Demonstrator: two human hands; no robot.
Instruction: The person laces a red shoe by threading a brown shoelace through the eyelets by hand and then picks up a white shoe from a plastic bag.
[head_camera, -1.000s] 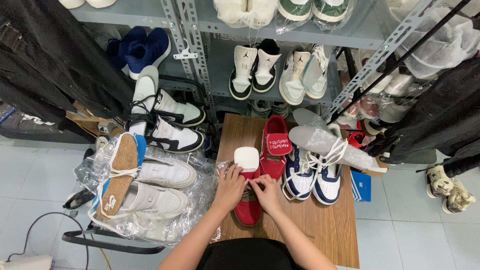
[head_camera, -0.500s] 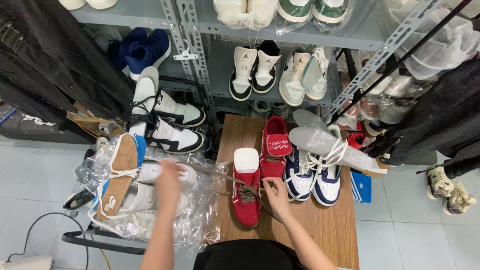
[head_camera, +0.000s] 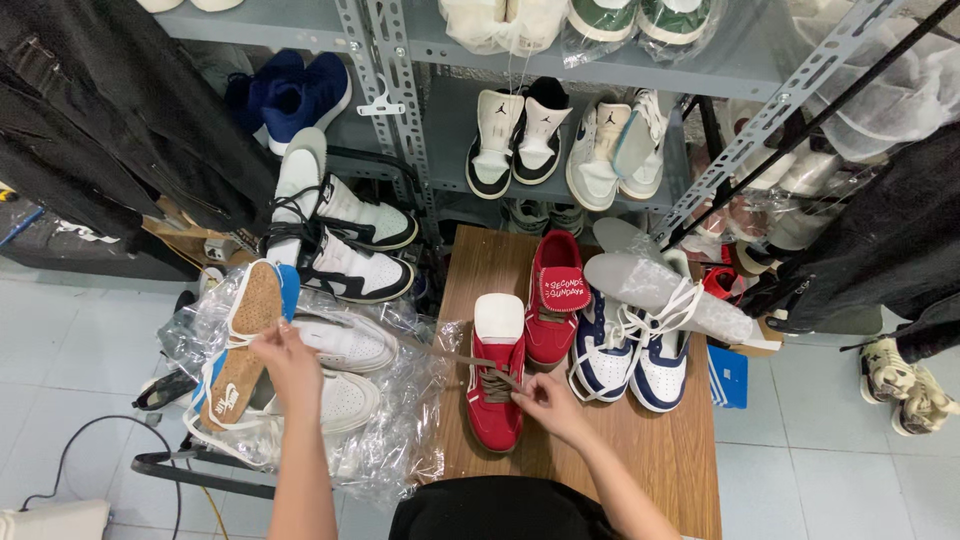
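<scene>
The right hand (head_camera: 545, 400) pinches the red sneaker's (head_camera: 495, 385) lace (head_camera: 470, 362), while the left hand (head_camera: 285, 355), at nine o'clock, grasps its far end.

place: shoe stockroom | evidence: metal shelving (head_camera: 400, 120) packed with sneakers (head_camera: 520, 135), bagged pairs (head_camera: 330, 400), hanging garments (head_camera: 110, 110)

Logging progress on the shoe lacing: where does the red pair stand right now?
Done: the second red sneaker sits on the wooden table, its laces hidden by a red tag. In hand: the near red sneaker; the right hand pinches at its eyelets while the left hand pulls the grey lace taut sideways. Left: that lace is only partly threaded and untied.
</scene>
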